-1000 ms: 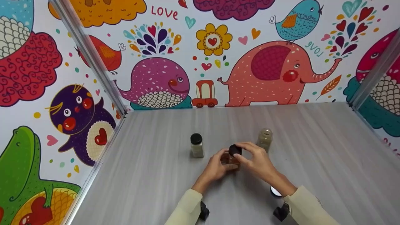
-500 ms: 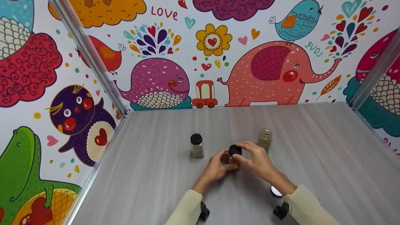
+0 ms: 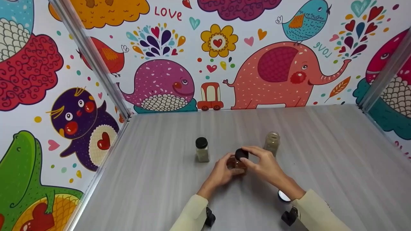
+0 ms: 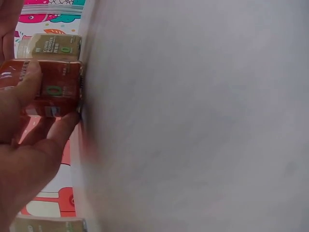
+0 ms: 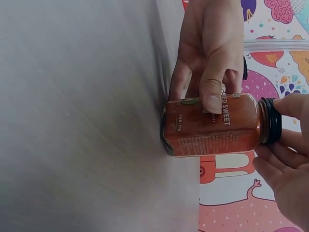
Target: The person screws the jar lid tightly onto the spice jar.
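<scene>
A glass spice jar of red powder stands on the table, its label partly reading "SWEET". My left hand grips its body, thumb across the label in the right wrist view. Fingers of my right hand pinch the black screw cap, which sits on the jar's neck; how tightly it is seated I cannot tell. Just behind my right hand is an uncapped jar labelled cumin powder. To the left of my left hand stands a jar of pale powder with a black cap.
Near my right wrist a round lid with a white inside and dark rim lies on the grey table, partly hidden by the forearm. Printed panels with cartoon animals enclose the back and sides, joined by metal corner posts.
</scene>
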Tool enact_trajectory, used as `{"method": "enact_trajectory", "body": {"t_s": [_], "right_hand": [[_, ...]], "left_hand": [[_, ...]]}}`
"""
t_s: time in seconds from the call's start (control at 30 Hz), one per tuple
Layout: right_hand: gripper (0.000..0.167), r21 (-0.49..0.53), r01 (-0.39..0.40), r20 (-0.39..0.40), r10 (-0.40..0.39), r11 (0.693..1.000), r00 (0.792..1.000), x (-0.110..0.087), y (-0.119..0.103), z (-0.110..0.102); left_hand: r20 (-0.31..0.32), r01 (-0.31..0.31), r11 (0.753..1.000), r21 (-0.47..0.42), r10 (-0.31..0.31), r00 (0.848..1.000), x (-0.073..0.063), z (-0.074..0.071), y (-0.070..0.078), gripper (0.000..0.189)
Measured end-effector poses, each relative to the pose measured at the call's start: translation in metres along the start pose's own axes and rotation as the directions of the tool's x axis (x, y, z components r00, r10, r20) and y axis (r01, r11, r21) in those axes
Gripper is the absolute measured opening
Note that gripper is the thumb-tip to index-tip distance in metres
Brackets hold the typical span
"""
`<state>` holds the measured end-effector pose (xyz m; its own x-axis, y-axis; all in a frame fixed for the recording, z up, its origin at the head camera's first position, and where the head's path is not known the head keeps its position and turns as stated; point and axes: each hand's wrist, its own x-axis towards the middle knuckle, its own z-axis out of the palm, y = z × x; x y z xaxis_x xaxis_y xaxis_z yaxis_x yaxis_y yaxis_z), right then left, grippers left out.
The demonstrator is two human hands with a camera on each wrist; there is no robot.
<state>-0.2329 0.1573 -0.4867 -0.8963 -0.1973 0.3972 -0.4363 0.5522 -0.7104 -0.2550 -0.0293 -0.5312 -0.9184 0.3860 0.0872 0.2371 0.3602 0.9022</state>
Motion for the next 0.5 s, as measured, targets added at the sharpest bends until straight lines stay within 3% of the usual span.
{"method": "enact_trajectory", "body": {"t_s": [0.5], "right_hand": [[0.037, 0.005, -0.008, -0.008, 0.008, 1.000, 1.000, 0.0016, -0.0029, 0.0006]], "left_hand": [[-0.011, -0.008, 1.000, -0.004, 0.008, 1.000, -0.0001, -0.0008, 0.0002, 0.047]]}}
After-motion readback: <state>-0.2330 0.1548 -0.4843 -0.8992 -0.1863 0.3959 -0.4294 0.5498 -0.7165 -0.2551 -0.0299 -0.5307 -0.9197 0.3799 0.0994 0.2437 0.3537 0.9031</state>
